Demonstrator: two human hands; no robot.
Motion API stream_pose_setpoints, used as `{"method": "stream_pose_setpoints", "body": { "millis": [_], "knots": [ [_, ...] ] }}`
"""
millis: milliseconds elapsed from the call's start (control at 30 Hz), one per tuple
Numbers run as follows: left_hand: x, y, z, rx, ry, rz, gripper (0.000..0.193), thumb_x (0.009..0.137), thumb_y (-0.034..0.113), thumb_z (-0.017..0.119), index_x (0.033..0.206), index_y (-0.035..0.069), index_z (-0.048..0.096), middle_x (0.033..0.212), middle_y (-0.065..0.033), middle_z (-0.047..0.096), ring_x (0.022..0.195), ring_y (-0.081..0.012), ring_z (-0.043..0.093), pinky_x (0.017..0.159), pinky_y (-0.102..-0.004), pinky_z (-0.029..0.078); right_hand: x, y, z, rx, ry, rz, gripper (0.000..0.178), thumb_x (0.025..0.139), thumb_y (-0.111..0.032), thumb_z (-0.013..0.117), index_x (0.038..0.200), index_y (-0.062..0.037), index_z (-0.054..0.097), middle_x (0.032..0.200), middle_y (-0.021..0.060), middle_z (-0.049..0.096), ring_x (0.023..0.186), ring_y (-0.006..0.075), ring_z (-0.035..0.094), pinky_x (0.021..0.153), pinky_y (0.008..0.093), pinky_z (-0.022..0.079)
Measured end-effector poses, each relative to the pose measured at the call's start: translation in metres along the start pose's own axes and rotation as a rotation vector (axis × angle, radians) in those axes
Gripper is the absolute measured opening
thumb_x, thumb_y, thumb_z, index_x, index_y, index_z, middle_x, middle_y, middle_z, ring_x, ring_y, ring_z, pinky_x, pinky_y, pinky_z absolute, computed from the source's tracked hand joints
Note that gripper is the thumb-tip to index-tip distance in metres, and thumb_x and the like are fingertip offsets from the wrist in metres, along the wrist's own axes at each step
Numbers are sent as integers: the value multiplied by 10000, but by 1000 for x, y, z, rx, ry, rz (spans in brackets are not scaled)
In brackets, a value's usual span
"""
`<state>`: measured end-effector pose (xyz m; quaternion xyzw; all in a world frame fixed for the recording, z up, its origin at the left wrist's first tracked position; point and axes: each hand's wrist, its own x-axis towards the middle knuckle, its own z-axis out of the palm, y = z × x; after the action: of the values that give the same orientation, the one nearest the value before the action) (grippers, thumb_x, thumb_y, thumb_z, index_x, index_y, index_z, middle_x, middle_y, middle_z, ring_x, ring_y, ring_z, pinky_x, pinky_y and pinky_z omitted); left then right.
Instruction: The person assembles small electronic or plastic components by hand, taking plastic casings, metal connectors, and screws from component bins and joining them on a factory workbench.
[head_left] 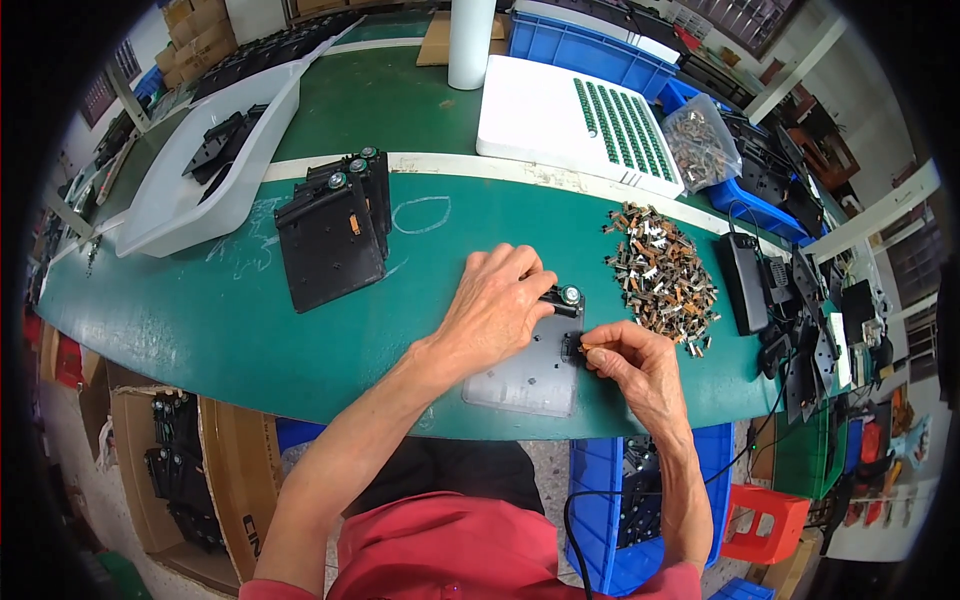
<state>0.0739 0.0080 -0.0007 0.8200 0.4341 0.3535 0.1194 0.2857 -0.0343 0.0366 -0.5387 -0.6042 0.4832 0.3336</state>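
Observation:
A flat dark panel lies on the green table in front of me, with a black raised part and a round silver piece at its far end. My left hand is closed over that far end, fingers curled round the raised part. At the panel's right side my right hand pinches a small orange-brown piece by a little black fitting on the panel's face. To the left, similar black panels lie stacked, the top one with an orange-brown piece on it.
Right of my hands spreads a pile of small metal and brown parts. Beyond it stand a white box with rows of green pieces and a bag of parts. A white bin sits far left; a black device is at right.

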Motion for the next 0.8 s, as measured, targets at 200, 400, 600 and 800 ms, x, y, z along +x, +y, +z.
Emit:
{"method": "stream_pose_setpoints", "body": {
  "millis": [200, 400, 600, 800],
  "knots": [
    [0, 0, 0, 1, -4, -6, 271, 790, 122, 715, 1043, 30, 677, 959, -63, 571, 932, -241, 530, 837, -383, 388, 3, -1, -1, -183, 4, -176, 132, 831, -13, 704, 959, -24, 733, 872, 53, 656, 797, 148, 593, 727, 292, 475],
    [0, -1, 0, -1, 2, 4, 279, 787, 119, 717, 1045, 22, 674, 962, -64, 573, 932, -243, 531, 836, -384, 388, 4, 0, 2, -170, -13, -170, 118, 832, -14, 702, 947, -13, 725, 877, 62, 649, 802, 160, 597, 738, 298, 477],
    [0, 1, 0, -4, -5, -7, 275, 790, 116, 715, 1043, 18, 674, 957, -65, 575, 932, -244, 532, 833, -390, 384, 3, -4, 7, -197, 3, -164, 144, 853, 0, 664, 991, -5, 708, 863, 73, 644, 799, 165, 600, 729, 299, 479],
    [0, 1, -1, 13, -14, -10, 273, 797, 123, 715, 1049, 29, 669, 976, -65, 569, 947, -241, 529, 838, -391, 380, 2, -8, 8, -323, -14, -273, 194, 859, 0, 648, 1044, -14, 704, 828, 90, 628, 757, 176, 590, 675, 313, 468]
  ]
}}
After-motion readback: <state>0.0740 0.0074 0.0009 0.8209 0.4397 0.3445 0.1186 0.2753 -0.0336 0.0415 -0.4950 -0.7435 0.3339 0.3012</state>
